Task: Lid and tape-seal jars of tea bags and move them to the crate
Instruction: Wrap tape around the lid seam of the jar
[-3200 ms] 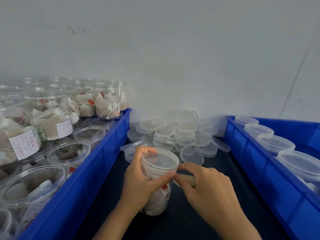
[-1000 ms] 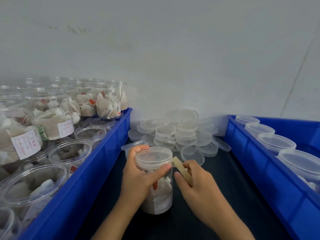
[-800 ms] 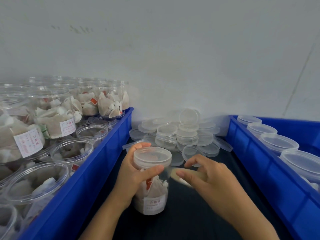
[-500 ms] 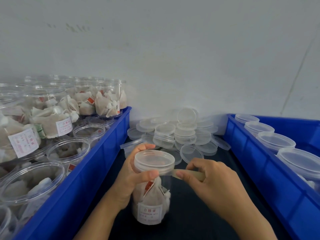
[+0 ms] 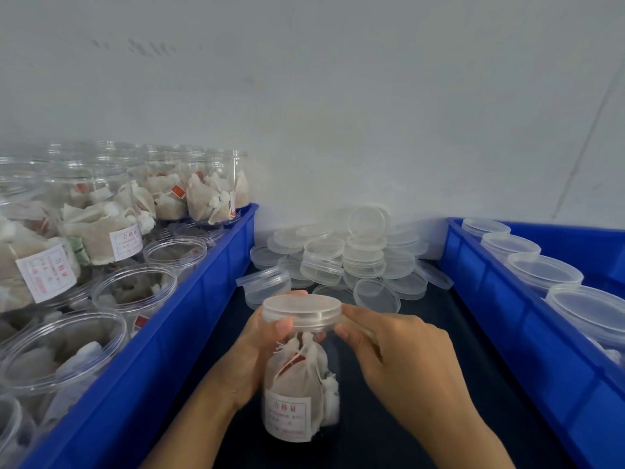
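Between two blue crates, on a dark mat in the head view, stands the jar (image 5: 301,384), a clear, thin-walled plastic cylinder packed with soft fabric tea bags and labelled near its base. It looks light, smooth and a little slippery, so the firm rim under the lid (image 5: 302,312) seems the best place to hold it. The left hand (image 5: 252,353) wraps the jar's upper part, thumb on the lid's edge. The right hand (image 5: 399,350) pinches a pale strip of tape (image 5: 358,328) against the lid's side. Behind lies a heap of loose lids (image 5: 351,258), shallow translucent discs. The left crate (image 5: 189,319) holds open jars; the right crate (image 5: 500,313) holds lidded ones.
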`<state>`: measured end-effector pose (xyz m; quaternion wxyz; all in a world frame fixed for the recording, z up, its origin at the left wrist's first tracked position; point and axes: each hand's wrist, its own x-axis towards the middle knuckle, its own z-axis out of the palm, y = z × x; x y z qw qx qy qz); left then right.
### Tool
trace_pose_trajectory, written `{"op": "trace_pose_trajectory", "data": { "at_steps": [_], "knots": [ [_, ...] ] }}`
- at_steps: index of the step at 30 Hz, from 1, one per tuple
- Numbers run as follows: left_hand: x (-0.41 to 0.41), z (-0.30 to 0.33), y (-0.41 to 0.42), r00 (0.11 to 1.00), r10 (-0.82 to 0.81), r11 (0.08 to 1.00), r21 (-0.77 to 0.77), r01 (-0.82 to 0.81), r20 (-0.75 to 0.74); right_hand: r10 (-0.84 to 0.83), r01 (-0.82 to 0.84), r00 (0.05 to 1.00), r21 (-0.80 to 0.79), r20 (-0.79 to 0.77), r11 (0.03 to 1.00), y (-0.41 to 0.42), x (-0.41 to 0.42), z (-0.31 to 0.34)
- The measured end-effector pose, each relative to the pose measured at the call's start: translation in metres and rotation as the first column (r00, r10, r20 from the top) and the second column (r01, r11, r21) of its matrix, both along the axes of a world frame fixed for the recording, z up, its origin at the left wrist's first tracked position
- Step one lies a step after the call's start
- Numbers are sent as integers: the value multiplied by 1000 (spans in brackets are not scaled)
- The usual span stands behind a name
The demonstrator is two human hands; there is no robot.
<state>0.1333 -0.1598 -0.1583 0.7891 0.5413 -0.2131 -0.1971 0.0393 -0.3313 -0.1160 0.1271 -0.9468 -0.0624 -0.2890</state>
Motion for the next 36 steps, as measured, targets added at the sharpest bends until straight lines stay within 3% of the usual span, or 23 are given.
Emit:
{"op": "trace_pose_trajectory", "data": {
  "at_steps": [4,11,18,22,29,36],
  "knots": [
    [0,1,0,1000,-11,1000,-12,11,-17,-14,15,999,38,-35,999,4,-1,0],
    [-1,11,-2,967,34,994,89,-58,253,-142,136,984,-58,-112,989,-1,-2,2],
    [-9,14,-11,926,119,963,184,-195,360,-154,146,982,-77,-109,986,-2,-1,1],
    [-13,14,-18,888,217,942,152,-299,406,-149,142,983,-78,-103,987,-2,-1,2],
    [-12,14,-15,895,248,939,134,-316,370,-111,111,992,-4,-60,994,-8,-6,8],
    [4,5,-2,942,124,988,52,-147,312,-15,18,989,20,-149,1000,-4,-10,16]
  ]
}}
